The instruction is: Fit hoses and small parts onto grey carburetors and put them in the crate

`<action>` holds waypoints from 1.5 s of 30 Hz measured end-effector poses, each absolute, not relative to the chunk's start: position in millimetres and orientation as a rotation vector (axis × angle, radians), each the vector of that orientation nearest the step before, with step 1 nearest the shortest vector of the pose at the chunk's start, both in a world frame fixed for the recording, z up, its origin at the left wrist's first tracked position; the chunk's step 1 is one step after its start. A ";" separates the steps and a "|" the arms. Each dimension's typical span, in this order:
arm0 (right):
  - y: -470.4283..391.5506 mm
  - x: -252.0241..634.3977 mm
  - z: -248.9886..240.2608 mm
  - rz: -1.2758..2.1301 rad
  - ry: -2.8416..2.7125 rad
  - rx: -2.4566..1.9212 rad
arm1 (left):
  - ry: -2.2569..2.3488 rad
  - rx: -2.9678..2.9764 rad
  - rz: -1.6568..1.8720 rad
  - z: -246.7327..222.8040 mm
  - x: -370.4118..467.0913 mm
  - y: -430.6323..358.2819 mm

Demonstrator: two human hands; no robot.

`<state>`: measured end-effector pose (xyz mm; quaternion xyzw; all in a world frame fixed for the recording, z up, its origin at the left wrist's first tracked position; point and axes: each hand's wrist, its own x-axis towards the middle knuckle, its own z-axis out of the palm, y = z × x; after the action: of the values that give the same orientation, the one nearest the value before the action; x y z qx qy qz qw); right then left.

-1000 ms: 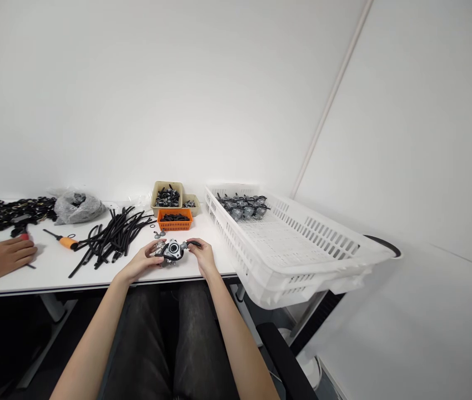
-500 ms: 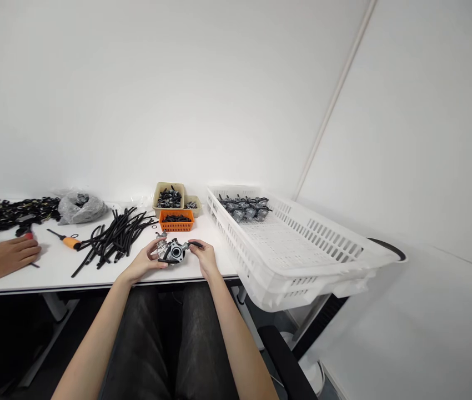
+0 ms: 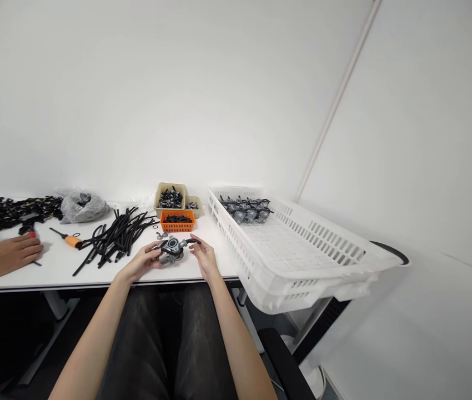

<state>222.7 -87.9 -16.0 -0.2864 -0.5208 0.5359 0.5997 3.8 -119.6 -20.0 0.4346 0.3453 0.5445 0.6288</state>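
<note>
One metal part (image 3: 173, 252) sits pinched in the left hand (image 3: 139, 264), the right hand (image 3: 205, 259) spread at its hose (image 3: 193, 241).

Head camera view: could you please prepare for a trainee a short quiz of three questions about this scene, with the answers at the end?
1. Left or right: which hand has its grip around the body of the metal part?
2. True or false: the orange basket stands to the right of the white crate.
3. Fill in: the tool lying at the left end of the black hoses has an ____ handle.

Key:
1. The left hand.
2. False: the orange basket stands to the left of the white crate.
3. Orange.
</note>
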 end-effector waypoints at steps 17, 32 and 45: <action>-84.7 220.4 -16.1 1.107 -1.170 -0.784 | 0.837 1.281 1.195 -14.7 7.8 -125.9; -80.2 217.5 -19.1 1.135 -1.157 -0.757 | 0.846 1.354 1.211 -18.6 7.6 -122.2; -83.8 218.9 -15.6 1.200 -1.174 -0.783 | 0.810 1.274 1.250 -21.5 7.0 -120.3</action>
<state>218.9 -83.8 -15.6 -0.3381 -0.5067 0.5177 0.6009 7.0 -120.3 -21.5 0.5400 0.3432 0.5296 0.5569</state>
